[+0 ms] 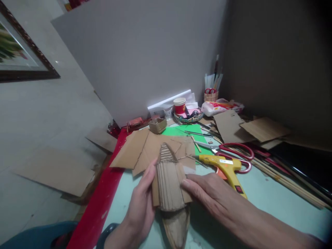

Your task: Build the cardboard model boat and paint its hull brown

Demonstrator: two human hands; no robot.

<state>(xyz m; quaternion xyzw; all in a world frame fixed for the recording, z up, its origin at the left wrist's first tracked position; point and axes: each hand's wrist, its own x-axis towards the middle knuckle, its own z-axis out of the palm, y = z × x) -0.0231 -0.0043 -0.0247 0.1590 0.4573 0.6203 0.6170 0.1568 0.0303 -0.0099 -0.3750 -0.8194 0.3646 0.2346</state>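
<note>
A cardboard model (pixel 169 180) with a ribbed, corrugated top and a pointed tip rests on the pale green table (pixel 261 193). My left hand (pixel 141 204) grips its left side, thumb along the edge. On the right side, my right hand (pixel 207 192) presses its fingers against the model's cardboard flap. Both hands hold the same piece. A darker rounded cardboard part (pixel 177 228) sticks out beneath it toward me.
A yellow glue gun (pixel 228 169) and red-handled scissors (pixel 233 152) lie just right of the model. Flat cardboard sheets (pixel 145 147) and a green mat (pixel 186 130) lie behind it. A red cup (pixel 179 105), wooden sticks (pixel 287 180), and more cardboard (pixel 261 128) crowd the back and right.
</note>
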